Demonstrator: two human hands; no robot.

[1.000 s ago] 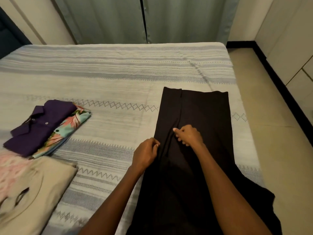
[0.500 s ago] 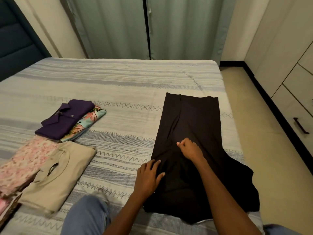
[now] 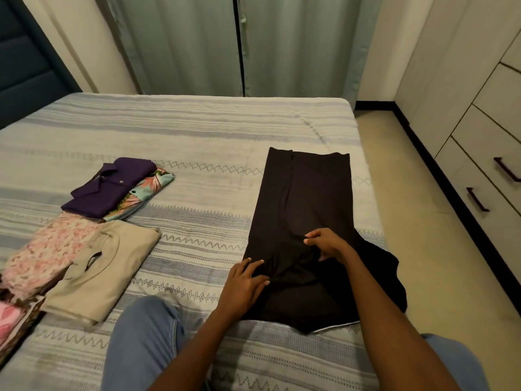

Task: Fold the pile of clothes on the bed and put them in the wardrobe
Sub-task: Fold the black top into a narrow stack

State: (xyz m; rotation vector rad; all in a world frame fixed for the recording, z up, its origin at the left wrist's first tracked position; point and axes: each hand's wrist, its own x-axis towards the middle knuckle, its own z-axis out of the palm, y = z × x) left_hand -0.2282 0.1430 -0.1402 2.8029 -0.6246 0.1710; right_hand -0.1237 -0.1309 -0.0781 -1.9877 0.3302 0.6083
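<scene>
Bedding in grey and white stripes covers the bed [image 3: 197, 131], which fills most of what we see, with pale green curtains [image 3: 239, 43] hanging beyond its far edge and a wardrobe [image 3: 479, 114] with dark drawer handles standing along the right wall. On the right half of the bed lies the black garment [image 3: 304, 198], stretched lengthwise away from us, its near end rumpled and spilling toward the bed's right edge. Our left hand [image 3: 244, 283] rests flat on the garment's near left edge, fingers straight and spread. Our right hand [image 3: 328, 245] pinches a fold of the black cloth near its middle, fingers curled round it. Over on the left sit folded pieces: a beige top [image 3: 104, 272], a pink floral piece [image 3: 48, 249] beside it, and a purple polo shirt [image 3: 110, 187] lying on a tropical-print shirt [image 3: 149, 187]. Our knees in blue jeans [image 3: 143, 340] press onto the near edge
</scene>
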